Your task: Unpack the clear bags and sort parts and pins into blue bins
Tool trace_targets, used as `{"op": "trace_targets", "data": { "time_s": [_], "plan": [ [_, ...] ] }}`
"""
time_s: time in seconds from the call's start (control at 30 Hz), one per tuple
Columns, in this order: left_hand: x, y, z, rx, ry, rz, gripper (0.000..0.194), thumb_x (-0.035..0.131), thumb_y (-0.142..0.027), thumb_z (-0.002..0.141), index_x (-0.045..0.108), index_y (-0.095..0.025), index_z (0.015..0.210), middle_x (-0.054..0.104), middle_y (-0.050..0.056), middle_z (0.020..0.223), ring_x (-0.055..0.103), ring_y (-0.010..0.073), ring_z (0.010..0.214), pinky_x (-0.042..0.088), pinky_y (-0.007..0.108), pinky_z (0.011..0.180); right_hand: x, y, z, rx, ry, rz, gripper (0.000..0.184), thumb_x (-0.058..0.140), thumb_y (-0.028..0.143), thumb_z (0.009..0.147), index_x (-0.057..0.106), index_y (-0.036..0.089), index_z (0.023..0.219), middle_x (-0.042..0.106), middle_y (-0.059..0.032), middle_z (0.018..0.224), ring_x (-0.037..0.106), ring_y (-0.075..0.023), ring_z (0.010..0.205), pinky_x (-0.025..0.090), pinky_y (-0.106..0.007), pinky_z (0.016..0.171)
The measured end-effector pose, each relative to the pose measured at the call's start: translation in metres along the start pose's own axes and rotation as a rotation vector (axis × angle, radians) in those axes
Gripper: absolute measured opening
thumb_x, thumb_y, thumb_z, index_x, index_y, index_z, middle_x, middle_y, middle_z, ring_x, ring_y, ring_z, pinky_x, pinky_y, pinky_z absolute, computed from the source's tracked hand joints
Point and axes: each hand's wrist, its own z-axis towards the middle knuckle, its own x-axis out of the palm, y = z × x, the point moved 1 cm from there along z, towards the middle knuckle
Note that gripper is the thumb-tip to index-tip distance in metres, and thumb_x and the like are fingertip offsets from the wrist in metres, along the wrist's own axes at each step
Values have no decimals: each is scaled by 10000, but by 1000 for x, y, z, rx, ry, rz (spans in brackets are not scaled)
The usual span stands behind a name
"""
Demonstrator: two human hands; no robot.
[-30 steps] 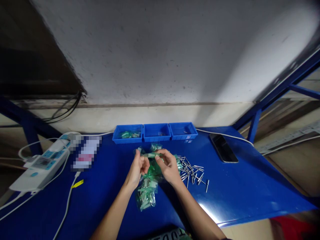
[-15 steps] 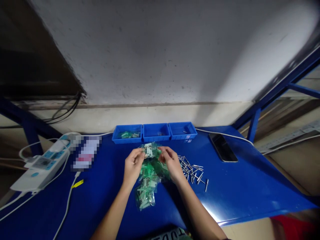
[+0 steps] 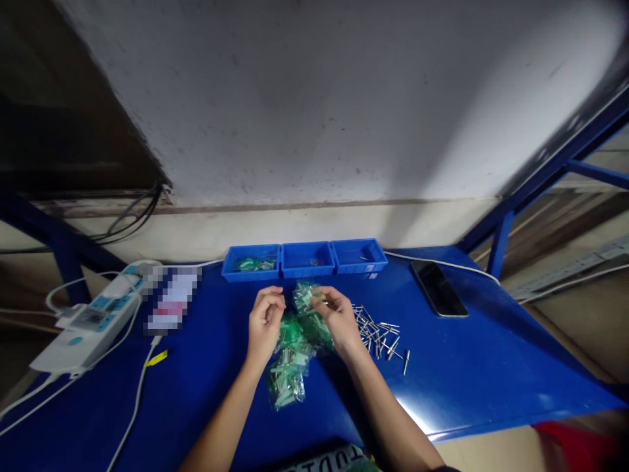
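Three blue bins at the back: the left bin [image 3: 250, 274] has greenish bagged bits [image 3: 254, 264], the middle bin [image 3: 308, 271] something tiny, the right bin [image 3: 361, 268] a small metal piece [image 3: 363, 258]. Right hand [image 3: 340, 322] is pinching a green-tinted bag of parts [image 3: 302, 294] by the bag pile [image 3: 287, 387]. Left hand [image 3: 265, 322]'s curled just beside; can't tell if its fingertips meet.

We see a blue workbench [image 3: 466, 367] against a speckled grey wall [image 3: 314, 111], cream strip [image 3: 295, 226] below. Blue frame bars [image 3: 501, 246] right; glare [image 3: 410, 413] near front edge; pale floor [image 3: 491, 452] lower right.
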Motion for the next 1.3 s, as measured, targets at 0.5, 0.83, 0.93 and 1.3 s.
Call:
{"op": "trace_targets", "data": {
  "time_s": [0.5, 0.83, 0.93, 1.3],
  "plan": [
    [11, 1, -4, 25, 234, 173, 200, 536, -305, 857, 718, -223, 872, 600, 63, 949, 582, 193, 891, 468, 310, 802, -26, -1, 14, -155, -104, -57, 172, 684, 315, 693, 602, 182, 765, 637, -11, 754, 577, -150, 697, 428, -275, 686],
    [3, -2, -4, -120, 270, 35, 171, 582, -273, 808, 711, -196, 726, 603, 60, 908, 577, 158, 737, 437, 234, 589, -15, -7, 7, -223, -74, -161, 44, 584, 240, 782, 594, 205, 806, 616, -51, 976, 561, -198, 953, 426, -333, 816],
    [6, -4, -3, -320, 351, -181, 176, 632, -335, 762, 711, -178, 779, 604, 52, 766, 549, 137, 623, 413, 232, 532, -9, -4, 0, -263, -67, -187, 12, 584, 204, 762, 595, 198, 759, 543, -89, 1139, 509, -238, 1088, 426, -364, 832],
    [-4, 4, 6, -752, 215, -553, 271, 774, -309, 621, 694, -140, 817, 626, 26, 658, 536, 89, 524, 383, 193, 484, 12, 3, -18, -335, 112, -247, 268, 442, 95, 778, 678, 213, 728, 592, -55, 1009, 583, -169, 846, 452, -315, 714]
  ]
}}
